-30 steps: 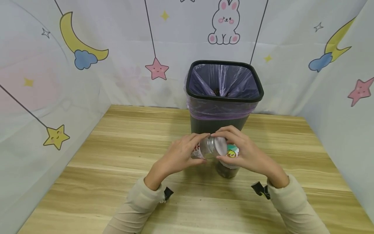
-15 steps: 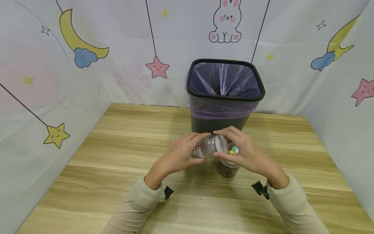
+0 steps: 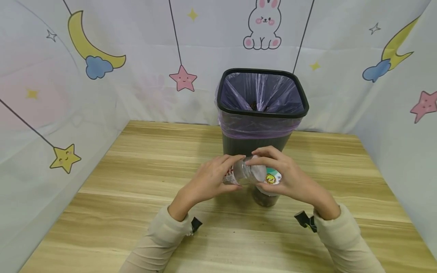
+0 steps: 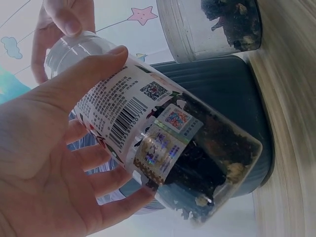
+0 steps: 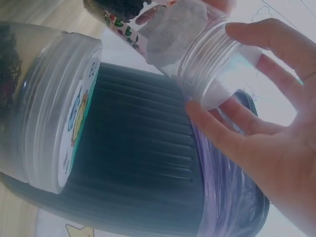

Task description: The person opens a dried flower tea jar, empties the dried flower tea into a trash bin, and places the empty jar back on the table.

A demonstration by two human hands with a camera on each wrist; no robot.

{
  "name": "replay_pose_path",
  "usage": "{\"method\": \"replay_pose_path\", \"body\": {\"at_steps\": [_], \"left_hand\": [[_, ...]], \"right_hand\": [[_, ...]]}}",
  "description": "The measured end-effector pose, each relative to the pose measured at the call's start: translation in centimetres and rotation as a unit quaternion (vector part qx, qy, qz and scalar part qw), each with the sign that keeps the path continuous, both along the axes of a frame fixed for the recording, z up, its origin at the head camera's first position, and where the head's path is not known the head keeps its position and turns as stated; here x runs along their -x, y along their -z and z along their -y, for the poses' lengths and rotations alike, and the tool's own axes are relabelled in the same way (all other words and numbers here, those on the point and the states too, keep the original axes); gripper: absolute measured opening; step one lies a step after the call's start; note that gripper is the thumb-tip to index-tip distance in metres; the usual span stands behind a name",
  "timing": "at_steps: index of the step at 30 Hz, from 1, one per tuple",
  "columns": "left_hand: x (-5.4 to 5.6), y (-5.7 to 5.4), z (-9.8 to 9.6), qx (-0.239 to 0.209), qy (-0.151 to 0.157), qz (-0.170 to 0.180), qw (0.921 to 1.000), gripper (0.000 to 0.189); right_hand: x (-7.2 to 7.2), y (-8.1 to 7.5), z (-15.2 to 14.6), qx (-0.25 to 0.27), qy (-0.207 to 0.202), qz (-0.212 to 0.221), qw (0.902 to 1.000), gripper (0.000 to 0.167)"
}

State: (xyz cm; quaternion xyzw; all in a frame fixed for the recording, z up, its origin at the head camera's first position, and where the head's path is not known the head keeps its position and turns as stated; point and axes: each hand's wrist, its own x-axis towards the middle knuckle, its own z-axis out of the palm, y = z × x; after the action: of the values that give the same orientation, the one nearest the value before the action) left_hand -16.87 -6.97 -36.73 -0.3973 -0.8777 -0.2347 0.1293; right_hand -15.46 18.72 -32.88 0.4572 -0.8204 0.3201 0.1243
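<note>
A clear plastic jar (image 4: pixel 163 128) with a printed label and barcode is held tilted above the table, dark dried bits gathered at its bottom end. My left hand (image 3: pixel 209 177) grips it round the labelled body, thumb across the label in the left wrist view. At the other end, my right hand (image 3: pixel 290 177) holds the pale, see-through lid (image 5: pixel 215 69), fingers and thumb spread round its rim. Under the right hand stands a second jar (image 3: pixel 265 198), also with dark contents; a green and white sticker with a cartoon shows on its lid (image 5: pixel 74 123).
Just behind the hands stands a dark trash bin (image 3: pixel 254 144), lined with a purple bag (image 3: pixel 235 123) that has some dark bits inside. Wood-grain table (image 3: pixel 143 167) extends to both sides. White cloth (image 3: pixel 211 34) with cartoon prints hangs at the back and sides.
My right fingers have shifted round the lid: the thumb went up and then back down, and the fingertips moved along the rim. My left hand and the jar have stayed nearly still.
</note>
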Motion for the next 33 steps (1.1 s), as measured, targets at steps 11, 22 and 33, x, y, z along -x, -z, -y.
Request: {"method": "replay_pose_path", "body": {"at_steps": [11, 22, 33], "left_hand": [[0.1, -0.1, 0.1, -0.007, 0.000, 0.012, 0.9999, 0.077], [0.1, -0.2, 0.2, -0.006, -0.007, 0.019, 0.9998, 0.078], [0.2, -0.2, 0.2, 0.001, -0.017, 0.039, 0.9991, 0.079]], "right_hand": [[-0.2, -0.5, -0.6, 0.004, -0.028, 0.008, 0.9996, 0.059], [-0.4, -0.3, -1.7, 0.029, 0.012, 0.021, 0.9993, 0.058], [-0.3, 0.5, -3.9, 0.042, 0.046, 0.028, 0.9977, 0.063]]}}
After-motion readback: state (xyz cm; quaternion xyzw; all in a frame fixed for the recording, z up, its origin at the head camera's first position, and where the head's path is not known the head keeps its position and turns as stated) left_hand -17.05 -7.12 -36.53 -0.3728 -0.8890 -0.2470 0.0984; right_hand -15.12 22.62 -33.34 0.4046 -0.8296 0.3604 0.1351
